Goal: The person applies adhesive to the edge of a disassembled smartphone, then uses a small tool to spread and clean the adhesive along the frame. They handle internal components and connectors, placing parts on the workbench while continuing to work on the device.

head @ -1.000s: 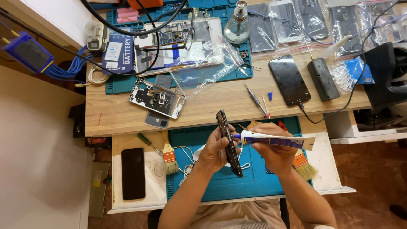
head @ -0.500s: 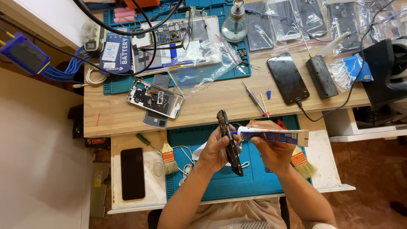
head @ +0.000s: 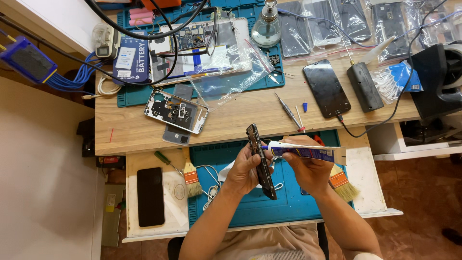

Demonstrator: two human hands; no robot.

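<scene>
My left hand [head: 243,169] grips a dark phone frame [head: 260,161], held on edge above the lower blue mat [head: 269,207]. My right hand [head: 308,168] holds a white and blue glue tube [head: 308,153] lying sideways, with its nozzle touching the long edge of the phone frame. Both hands are close together over the pull-out shelf.
A black phone [head: 150,196], two brushes [head: 191,175] [head: 342,185] and a white cable lie on the shelf. On the wooden desk: an opened phone shell [head: 176,110], a black phone [head: 326,87], screwdriver [head: 288,111], glass bottle [head: 266,26], bagged parts, a black device [head: 435,82].
The hands hold the same pose; the tube tip stays against the frame edge. The view has shifted only slightly.
</scene>
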